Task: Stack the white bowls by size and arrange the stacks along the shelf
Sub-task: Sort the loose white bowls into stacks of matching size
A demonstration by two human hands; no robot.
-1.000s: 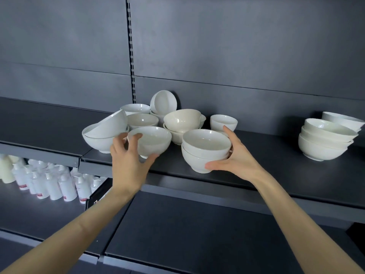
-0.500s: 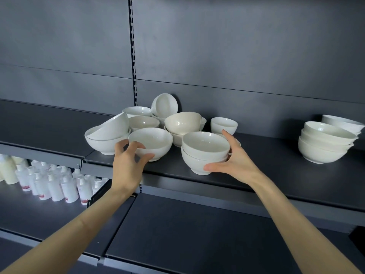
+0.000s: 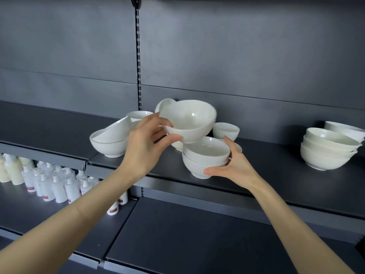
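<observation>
Left hand gripped one bowl aloft; right hand clasped the two-bowl stack at the shelf's front edge, loose bowls crowding behind.

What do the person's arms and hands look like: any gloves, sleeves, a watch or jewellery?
Nothing worn shows. The left hand and the right hand are bare, without gloves, and no rings can be made out. The left forearm and the right forearm are uncovered down to the picture's lower edge, so no sleeve is in view. Neither wrist carries a watch or bracelet.
</observation>
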